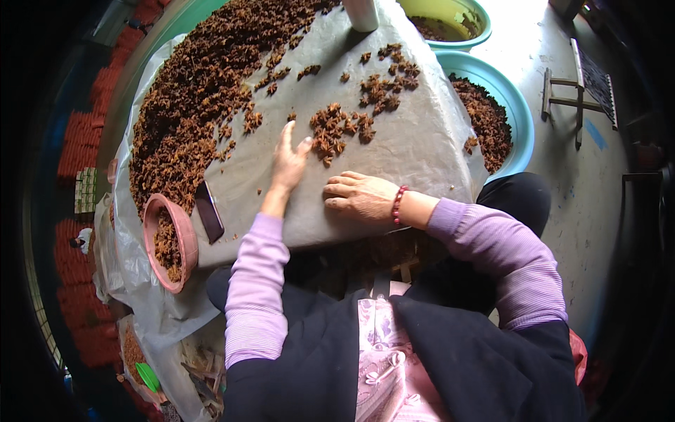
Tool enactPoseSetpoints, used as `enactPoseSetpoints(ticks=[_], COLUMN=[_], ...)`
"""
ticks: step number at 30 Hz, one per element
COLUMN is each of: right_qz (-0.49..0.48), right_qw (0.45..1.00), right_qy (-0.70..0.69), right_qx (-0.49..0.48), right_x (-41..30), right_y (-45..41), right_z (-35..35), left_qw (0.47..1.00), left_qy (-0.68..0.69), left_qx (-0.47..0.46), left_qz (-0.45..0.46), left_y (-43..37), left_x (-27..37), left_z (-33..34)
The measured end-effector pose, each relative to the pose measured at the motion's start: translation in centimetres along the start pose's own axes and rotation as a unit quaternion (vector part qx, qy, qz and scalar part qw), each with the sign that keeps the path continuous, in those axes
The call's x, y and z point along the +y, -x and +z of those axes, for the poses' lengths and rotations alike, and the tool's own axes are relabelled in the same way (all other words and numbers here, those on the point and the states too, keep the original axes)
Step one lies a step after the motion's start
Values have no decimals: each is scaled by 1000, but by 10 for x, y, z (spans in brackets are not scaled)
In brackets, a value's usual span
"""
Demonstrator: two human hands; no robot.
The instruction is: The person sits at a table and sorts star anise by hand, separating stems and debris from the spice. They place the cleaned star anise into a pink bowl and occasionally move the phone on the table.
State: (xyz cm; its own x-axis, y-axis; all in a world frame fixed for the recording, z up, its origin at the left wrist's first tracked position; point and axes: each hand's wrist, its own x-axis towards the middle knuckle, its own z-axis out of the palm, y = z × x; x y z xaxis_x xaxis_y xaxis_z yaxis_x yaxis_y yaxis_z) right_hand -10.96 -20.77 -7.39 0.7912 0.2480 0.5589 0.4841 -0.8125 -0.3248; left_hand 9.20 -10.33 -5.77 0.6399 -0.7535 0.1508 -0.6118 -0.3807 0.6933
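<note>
My left hand (289,161) reaches over the plastic-covered table (411,153), thumb and forefinger apart, with nothing seen between them. A single star anise pod (291,116) lies just beyond the forefinger tip. To the right of the thumb sits a small cluster of star anise (329,129). My right hand (361,195), a red bead bracelet at its wrist, rests palm down near the table's front edge; its fingers lie close together and the palm is hidden. Farther back is another loose group of star anise (385,89). A large heap of star anise (184,121) covers the table's left side.
A pink bowl (187,248) with star anise tilts at the left edge beside a smartphone (209,212). On the right, a blue basin (519,116) holds star anise, with a green-rimmed basin (482,31) behind. A white cylinder (362,15) stands at the back. A stool (579,89) is far right.
</note>
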Motion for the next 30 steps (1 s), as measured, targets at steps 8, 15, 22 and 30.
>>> enactPoseSetpoints(ticks=[8,15,22,30], right_qz=[201,237,351,412], right_qw=[974,963,929,890], right_qy=[94,120,114,144], right_qx=[-52,-40,-17,129], right_x=[54,62,106,124], right_y=[4,19,37,82], right_z=[-30,-56,-76,-131], left_qw=[974,987,973,954], left_qy=[156,-95,91,252], left_qx=[-128,11,-95,-24], left_qz=[98,131,192,159], left_y=[-92,-167,-191,-130], left_x=[80,53,118,147], left_z=[102,115,192,155])
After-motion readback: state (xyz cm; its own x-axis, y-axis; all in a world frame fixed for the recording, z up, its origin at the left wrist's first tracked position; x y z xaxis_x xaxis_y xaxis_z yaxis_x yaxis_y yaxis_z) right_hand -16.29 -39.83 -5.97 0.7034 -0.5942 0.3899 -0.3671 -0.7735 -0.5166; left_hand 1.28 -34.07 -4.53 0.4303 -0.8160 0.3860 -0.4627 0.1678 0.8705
